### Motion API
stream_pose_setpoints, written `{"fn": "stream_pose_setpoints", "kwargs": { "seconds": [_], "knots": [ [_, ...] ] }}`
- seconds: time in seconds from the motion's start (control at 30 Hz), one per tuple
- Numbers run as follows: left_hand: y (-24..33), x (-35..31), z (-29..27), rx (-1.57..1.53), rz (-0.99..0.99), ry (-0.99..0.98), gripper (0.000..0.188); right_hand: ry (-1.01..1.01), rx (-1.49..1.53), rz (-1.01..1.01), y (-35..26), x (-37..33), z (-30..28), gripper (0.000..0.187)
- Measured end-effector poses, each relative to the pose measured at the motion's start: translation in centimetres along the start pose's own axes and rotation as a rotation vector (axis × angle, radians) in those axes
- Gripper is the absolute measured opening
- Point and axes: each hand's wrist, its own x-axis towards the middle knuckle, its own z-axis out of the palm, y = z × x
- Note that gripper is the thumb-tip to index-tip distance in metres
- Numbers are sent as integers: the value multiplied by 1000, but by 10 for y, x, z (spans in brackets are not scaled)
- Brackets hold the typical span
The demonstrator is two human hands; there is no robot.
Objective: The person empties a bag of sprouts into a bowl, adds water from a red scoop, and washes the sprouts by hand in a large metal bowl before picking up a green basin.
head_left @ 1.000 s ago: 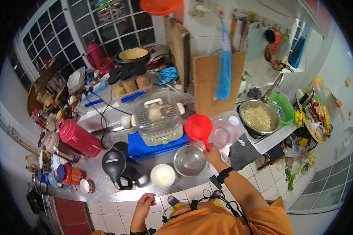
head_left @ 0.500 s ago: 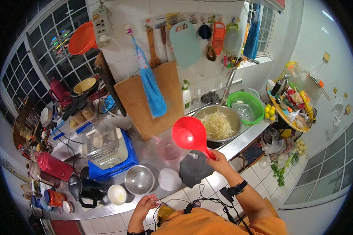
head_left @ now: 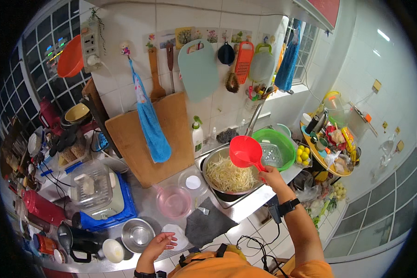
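Observation:
My right hand (head_left: 272,178) is closed round the handle of a red plastic water dipper (head_left: 243,150). The dipper hovers over the right part of a metal basin (head_left: 219,152) standing in the sink. Pale bean sprouts (head_left: 229,175) fill that basin. What the dipper's cup holds, if anything, I cannot make out. My left hand (head_left: 161,244) has its fingers apart and nothing in it. It hangs at the counter's front edge, near a white round piece (head_left: 176,235) and a metal bowl (head_left: 138,235).
Behind the basin rises the faucet (head_left: 255,119); right of it sits a green basket (head_left: 288,147). A pink transparent bowl (head_left: 173,202) and a dark grey cloth (head_left: 211,224) lie left of the sink. A white bowl (head_left: 112,250) and black kettle (head_left: 76,241) stand further left.
My right hand has carried the dipper rightward, from the basin's left side to over its right part. My left hand has come closer to the white round piece. The view has shifted right.

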Motion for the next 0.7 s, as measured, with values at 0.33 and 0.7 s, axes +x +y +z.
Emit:
{"fn": "stream_pose_setpoints", "kwargs": {
  "seconds": [0.33,0.7],
  "knots": [
    [-16,69,61,217,6,134,42,-196,8,-228,52,67,-36,28],
    [-138,178,102,463,-202,333,33,-432,189,-112,45,86,-77,30]
  ]
}}
